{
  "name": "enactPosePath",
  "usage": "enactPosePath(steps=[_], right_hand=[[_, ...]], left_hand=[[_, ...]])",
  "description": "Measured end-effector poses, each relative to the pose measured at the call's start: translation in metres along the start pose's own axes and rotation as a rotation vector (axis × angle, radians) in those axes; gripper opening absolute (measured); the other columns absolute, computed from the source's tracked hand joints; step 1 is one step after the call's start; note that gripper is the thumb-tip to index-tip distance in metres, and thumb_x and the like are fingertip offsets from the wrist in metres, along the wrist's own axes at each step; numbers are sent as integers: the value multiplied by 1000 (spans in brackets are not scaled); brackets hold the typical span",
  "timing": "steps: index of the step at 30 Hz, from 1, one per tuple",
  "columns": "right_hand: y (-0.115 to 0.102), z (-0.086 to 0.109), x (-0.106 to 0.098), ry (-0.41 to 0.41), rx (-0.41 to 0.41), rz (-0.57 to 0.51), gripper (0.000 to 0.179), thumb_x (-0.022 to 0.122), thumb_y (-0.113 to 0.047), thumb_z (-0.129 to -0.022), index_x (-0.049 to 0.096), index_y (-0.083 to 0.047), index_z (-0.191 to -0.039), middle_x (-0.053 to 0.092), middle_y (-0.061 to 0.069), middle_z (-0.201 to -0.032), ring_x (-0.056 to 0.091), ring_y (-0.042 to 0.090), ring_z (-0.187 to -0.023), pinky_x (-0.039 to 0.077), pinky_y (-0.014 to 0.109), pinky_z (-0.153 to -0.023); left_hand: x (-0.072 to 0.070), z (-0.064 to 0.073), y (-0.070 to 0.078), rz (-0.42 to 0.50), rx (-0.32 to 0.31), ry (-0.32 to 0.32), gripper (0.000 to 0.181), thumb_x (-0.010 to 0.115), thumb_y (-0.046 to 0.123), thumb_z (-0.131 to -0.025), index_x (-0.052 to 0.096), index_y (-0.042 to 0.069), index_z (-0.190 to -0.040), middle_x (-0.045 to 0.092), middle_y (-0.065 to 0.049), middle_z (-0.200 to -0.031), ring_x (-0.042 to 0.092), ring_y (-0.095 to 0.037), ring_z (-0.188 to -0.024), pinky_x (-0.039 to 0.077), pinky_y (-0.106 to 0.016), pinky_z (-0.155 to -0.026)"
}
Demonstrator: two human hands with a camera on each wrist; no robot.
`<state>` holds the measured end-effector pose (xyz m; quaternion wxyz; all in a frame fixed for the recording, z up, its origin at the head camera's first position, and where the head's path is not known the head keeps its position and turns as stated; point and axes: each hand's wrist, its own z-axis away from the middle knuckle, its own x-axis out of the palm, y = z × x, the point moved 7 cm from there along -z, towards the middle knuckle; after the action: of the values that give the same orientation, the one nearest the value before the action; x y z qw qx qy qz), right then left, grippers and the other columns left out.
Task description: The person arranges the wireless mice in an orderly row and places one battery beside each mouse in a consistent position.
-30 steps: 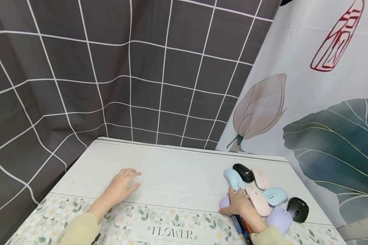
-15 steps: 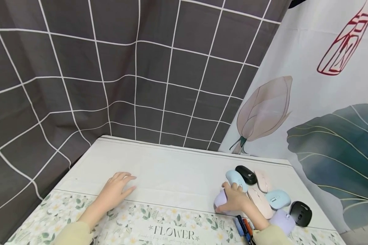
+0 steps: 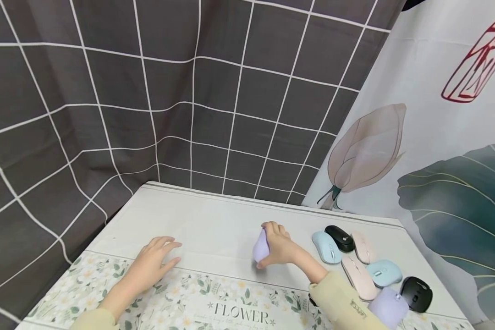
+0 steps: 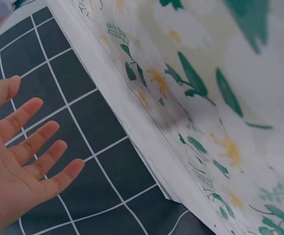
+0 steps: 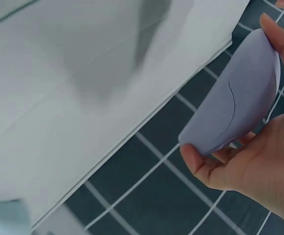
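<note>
Purple mouse (image 3: 260, 247) held: one, gripped in your right hand (image 3: 281, 247) beyond the FLOWER lettering (image 3: 241, 313). Your left hand (image 3: 151, 260), empty, fingers loosely spread, is left of the lettering; seven mice (image 3: 383, 273) lie right.

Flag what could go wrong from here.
The right hand grips the purple mouse with fingertips at its edges, so the curved shell might slip. The left hand sits apart, giving no support. The right sleeve, close to the other purple mouse, might nudge it.
</note>
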<state>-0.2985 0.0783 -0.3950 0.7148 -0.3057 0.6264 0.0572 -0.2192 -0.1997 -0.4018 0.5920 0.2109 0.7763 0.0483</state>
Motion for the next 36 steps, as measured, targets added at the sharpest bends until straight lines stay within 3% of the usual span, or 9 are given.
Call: enactPosePath(steps=[8,15,21,26,36], right_hand=[[-39,-42,16,-68,-95,-16,101,88,-30,-60,30,4,-135,39,23,-130,38,38,-117,38,51,-97],[-65,-85,29,-73,-146,-13,101,86,-33,-63,30,5,-137,40,22,-130,39,35,-116,37,48,-97],[-80,-118,53,-88,-148,-53,101,85,-34,-64,29,3,-140,40,22,-133,39,33,-117,36,45,-99],[-82,-142,67,-68,-143,-86,101,85,-31,-64,28,1,-140,39,20,-134,39,32,-117,35,43,-99],[-101,-164,92,-151,-92,-1,100,84,-33,-65,28,-3,-142,39,15,-138,40,26,-117,37,36,-102]], left_hand=[[-6,14,-5,-6,-13,24,32,66,24,-86,64,8,-115,57,-17,-124,50,-37,-119,44,-60,-94],[-19,27,-8,8,-36,64,32,67,23,-86,65,9,-114,57,-16,-124,50,-37,-118,44,-61,-92],[-20,35,-2,23,-44,46,31,67,23,-85,66,9,-113,58,-16,-123,50,-38,-118,42,-62,-94],[-24,35,1,11,-34,69,31,68,24,-85,66,10,-112,59,-15,-122,51,-36,-118,43,-60,-95],[-30,43,0,23,-52,92,32,69,23,-85,66,9,-113,59,-15,-122,51,-36,-117,46,-59,-91]])
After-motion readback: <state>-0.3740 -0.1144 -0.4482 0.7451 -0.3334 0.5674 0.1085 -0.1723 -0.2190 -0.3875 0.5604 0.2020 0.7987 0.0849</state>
